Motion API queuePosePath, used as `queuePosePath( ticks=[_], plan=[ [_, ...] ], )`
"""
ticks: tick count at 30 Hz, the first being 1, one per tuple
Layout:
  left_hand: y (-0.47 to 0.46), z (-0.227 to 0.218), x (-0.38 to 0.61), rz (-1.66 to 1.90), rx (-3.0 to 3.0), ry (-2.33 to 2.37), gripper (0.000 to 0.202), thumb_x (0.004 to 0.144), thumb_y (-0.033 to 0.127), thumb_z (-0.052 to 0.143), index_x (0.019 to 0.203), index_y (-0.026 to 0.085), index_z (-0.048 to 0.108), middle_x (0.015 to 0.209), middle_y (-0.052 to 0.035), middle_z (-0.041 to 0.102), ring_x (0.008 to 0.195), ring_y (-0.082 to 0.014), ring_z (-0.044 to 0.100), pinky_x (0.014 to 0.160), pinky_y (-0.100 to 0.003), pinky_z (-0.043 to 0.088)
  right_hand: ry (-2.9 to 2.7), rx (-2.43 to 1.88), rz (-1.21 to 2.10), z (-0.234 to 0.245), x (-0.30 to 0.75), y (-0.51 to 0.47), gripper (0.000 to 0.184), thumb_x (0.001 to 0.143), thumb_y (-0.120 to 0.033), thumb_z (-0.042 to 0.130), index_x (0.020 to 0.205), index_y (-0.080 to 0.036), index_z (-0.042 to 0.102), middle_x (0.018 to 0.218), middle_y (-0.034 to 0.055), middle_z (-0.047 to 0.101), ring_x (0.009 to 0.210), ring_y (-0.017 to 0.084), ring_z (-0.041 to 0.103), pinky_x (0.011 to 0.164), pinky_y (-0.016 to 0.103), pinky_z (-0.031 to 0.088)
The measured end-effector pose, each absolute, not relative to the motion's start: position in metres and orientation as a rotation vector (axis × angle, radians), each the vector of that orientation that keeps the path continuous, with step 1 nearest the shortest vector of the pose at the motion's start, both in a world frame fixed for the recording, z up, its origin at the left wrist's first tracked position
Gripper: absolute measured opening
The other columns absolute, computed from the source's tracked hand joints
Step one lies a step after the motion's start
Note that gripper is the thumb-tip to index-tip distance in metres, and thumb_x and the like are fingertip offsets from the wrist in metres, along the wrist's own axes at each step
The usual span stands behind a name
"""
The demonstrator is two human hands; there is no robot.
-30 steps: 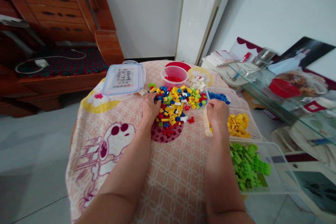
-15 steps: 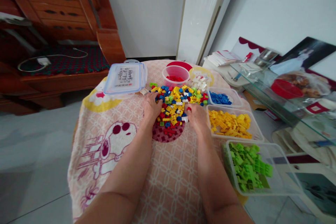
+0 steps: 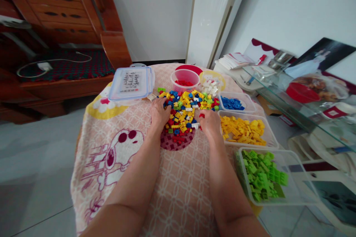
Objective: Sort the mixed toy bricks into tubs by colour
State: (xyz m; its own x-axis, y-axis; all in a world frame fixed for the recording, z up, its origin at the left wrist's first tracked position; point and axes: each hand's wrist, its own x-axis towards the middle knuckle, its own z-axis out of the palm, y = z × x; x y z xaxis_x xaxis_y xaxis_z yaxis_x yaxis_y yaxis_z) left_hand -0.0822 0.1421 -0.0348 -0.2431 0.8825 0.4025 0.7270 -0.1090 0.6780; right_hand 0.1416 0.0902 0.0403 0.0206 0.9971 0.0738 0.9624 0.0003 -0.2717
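A heap of mixed bricks [image 3: 185,113] in red, blue, yellow, green and white lies on the pink cartoon cloth [image 3: 119,155]. My left hand [image 3: 158,114] rests at the heap's left edge, fingers stretched onto the bricks, and I see nothing held in it. At the heap's right edge my right hand [image 3: 210,123] has its fingers curled together on a small red brick [image 3: 201,116]. Just right of that hand stands the tub of yellow bricks [image 3: 271,141].
A round tub with red bricks [image 3: 185,77], a pile of white bricks [image 3: 210,87], a tub of blue bricks [image 3: 249,100] and a tub of green bricks [image 3: 294,189] ring the heap. A clear lidded box [image 3: 130,83] sits at the back left. A glass shelf [image 3: 292,100] stands to the right.
My right hand came back from over the blue and yellow tubs to the heap's right edge and closed on a red brick. My left hand stayed put.
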Motion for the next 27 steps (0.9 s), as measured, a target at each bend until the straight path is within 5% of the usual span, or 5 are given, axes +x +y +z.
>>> queuePosePath(
  ticks=[5, 14, 22, 27],
  plan=[
    [0.143, -0.037, -0.083, 1.264, 1.824, 1.961, 0.039, 0.082, 0.027, 0.06, 0.118, 0.019, 0.072, 0.129, -0.0133, 0.071, 0.13, -0.0332, 0.058, 0.119, -0.054, 0.041, -1.879, -2.024, 0.202, 0.036, 0.142, 0.094, 0.027, 0.092, -0.022, 0.059, 0.109, -0.021, 0.079, 0.105, 0.0096, 0.079, 0.099, 0.024, 0.071, 0.084, 0.029, 0.048],
    [0.145, -0.041, -0.084, 1.263, 1.85, 1.974, 0.039, 0.083, 0.027, 0.06, 0.12, 0.019, 0.072, 0.13, -0.0129, 0.07, 0.131, -0.0338, 0.057, 0.119, -0.054, 0.042, -1.703, -1.808, 0.259, 0.019, 0.147, 0.106, 0.044, 0.085, -0.01, 0.052, 0.122, -0.012, 0.075, 0.117, 0.015, 0.077, 0.105, 0.024, 0.07, 0.098, 0.033, 0.051],
    [0.145, -0.041, -0.083, 1.259, 1.841, 1.99, 0.039, 0.083, 0.026, 0.06, 0.119, 0.016, 0.072, 0.131, -0.014, 0.069, 0.131, -0.0323, 0.058, 0.12, -0.051, 0.042, -1.805, -1.879, 0.216, 0.031, 0.147, 0.101, 0.033, 0.09, -0.013, 0.05, 0.103, -0.016, 0.081, 0.105, 0.0127, 0.08, 0.104, 0.025, 0.072, 0.096, 0.031, 0.051],
    [0.145, -0.04, -0.083, 1.266, 1.83, 1.979, 0.039, 0.083, 0.026, 0.061, 0.119, 0.017, 0.072, 0.13, -0.0143, 0.069, 0.131, -0.0336, 0.057, 0.119, -0.053, 0.042, -1.821, -1.89, 0.21, 0.037, 0.152, 0.099, 0.037, 0.092, -0.012, 0.048, 0.107, -0.017, 0.081, 0.105, 0.0115, 0.081, 0.102, 0.024, 0.074, 0.091, 0.029, 0.051]
  ],
)
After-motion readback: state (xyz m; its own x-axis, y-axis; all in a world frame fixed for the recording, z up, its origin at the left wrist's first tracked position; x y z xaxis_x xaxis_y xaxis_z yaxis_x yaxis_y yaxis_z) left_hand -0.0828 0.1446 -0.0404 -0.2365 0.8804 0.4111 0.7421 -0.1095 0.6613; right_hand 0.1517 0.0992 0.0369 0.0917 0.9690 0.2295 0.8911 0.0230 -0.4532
